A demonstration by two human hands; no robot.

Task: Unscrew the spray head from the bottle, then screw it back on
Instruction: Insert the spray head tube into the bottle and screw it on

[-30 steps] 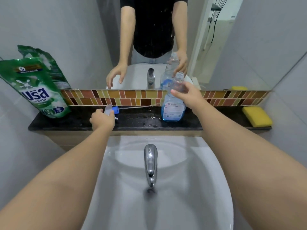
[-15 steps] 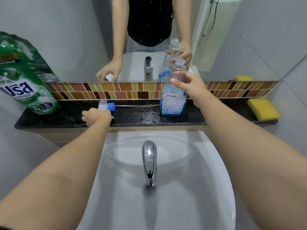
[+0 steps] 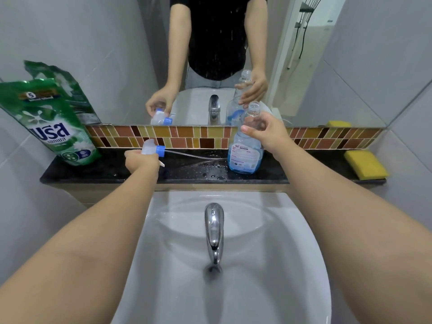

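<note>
A clear bottle [image 3: 244, 154] with a little blue liquid stands on the black ledge [image 3: 93, 171], its threaded neck open and bare. My right hand [image 3: 266, 132] grips the bottle's upper part just under the neck. The spray head [image 3: 153, 149], white with a blue collar, is off the bottle and lies sideways in my left hand [image 3: 140, 161], left of the bottle. Its thin dip tube [image 3: 191, 155] stretches right toward the bottle's base, the tip near the wet ledge.
A green refill pouch [image 3: 53, 127] leans at the ledge's left end and a yellow sponge [image 3: 364, 163] lies at its right end. Below are the white basin [image 3: 304, 265] and chrome tap [image 3: 214, 230]. A mirror behind the ledge reflects the hands and bottle.
My left hand has lifted the spray head slightly off the ledge, so more of it shows above the fist. My right hand stays on the bottle. The camera has shifted a little.
</note>
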